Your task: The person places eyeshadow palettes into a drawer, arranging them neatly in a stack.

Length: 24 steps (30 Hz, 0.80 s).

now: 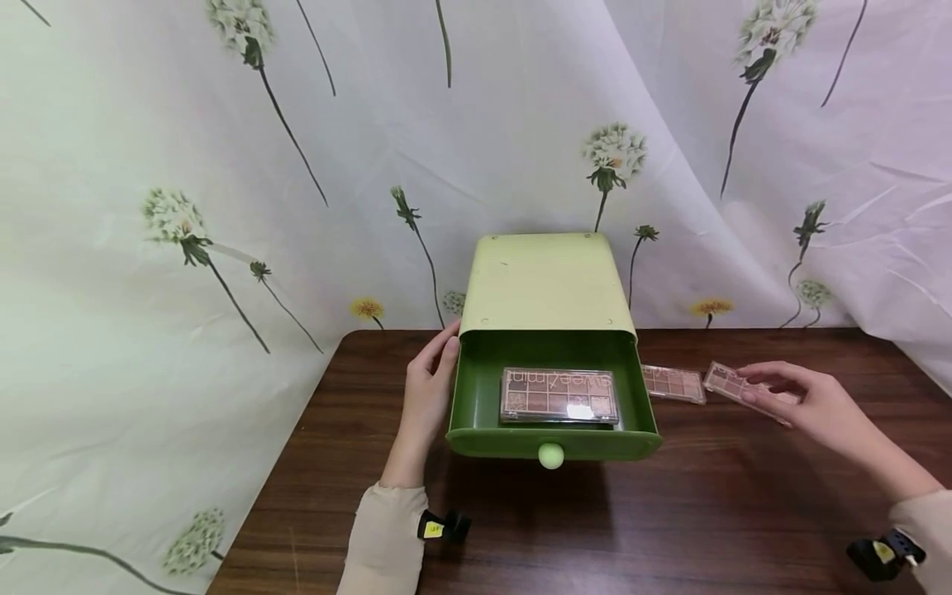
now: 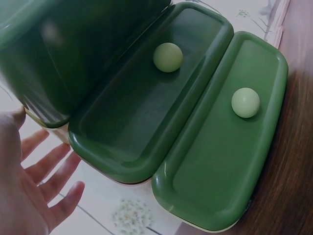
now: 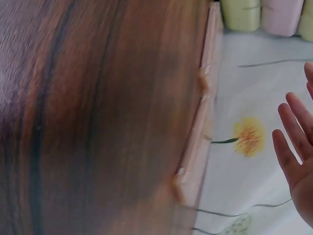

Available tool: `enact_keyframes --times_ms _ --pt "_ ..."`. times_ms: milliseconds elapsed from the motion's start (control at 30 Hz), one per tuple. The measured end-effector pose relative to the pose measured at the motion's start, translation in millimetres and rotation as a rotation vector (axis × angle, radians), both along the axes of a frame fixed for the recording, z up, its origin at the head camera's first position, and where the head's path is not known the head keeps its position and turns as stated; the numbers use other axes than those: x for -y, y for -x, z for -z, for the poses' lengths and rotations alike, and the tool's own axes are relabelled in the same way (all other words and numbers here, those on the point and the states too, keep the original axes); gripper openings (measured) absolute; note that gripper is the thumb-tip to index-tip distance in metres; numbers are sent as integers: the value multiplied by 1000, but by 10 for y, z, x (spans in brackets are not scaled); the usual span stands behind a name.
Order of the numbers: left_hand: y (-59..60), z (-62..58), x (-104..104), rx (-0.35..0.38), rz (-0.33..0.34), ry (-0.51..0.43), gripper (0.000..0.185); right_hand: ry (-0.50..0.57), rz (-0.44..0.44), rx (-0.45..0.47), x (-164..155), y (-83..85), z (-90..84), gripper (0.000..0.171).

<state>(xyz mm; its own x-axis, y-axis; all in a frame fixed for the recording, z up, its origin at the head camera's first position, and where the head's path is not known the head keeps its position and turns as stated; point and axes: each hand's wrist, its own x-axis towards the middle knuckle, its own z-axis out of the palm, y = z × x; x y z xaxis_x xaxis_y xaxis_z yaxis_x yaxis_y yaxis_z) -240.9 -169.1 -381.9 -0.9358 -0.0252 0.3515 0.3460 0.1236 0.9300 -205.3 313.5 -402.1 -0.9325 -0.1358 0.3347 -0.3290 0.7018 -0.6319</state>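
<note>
A small chest of drawers (image 1: pixel 546 281) with a pale yellow top stands mid-table, its green top drawer (image 1: pixel 476 444) pulled out. Inside the drawer sits an eyeshadow palette (image 1: pixel 559 395) with a clear lid. My left hand (image 1: pixel 426 397) rests against the chest's left side; in the left wrist view its fingers (image 2: pixel 58 176) look extended. To the right of the chest lie two more eyeshadow palettes, a nearer one (image 1: pixel 675 385) and a farther one (image 1: pixel 721 380). Over the farther palette hovers my right hand (image 1: pixel 825 409), its fingers (image 3: pixel 293 122) spread and apart from it in the right wrist view.
Below the pulled-out drawer, two green drawers, a middle one (image 2: pixel 132 122) and a bottom one (image 2: pixel 215 152), are closed, each with a round knob. A dandelion-print cloth (image 1: pixel 335 165) hangs behind the dark wooden table (image 1: pixel 692 512).
</note>
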Motion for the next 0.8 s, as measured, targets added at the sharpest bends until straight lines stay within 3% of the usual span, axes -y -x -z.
enact_keyframes --times_ms 167,433,800 --pt "2 -8 3 7 -1 7 41 6 27 53 -124 84 92 34" --pt "3 8 0 2 -3 7 42 -90 71 98 -305 204 178 44" --pt "12 13 13 -5 2 10 42 -149 48 239 -400 345 266 57"
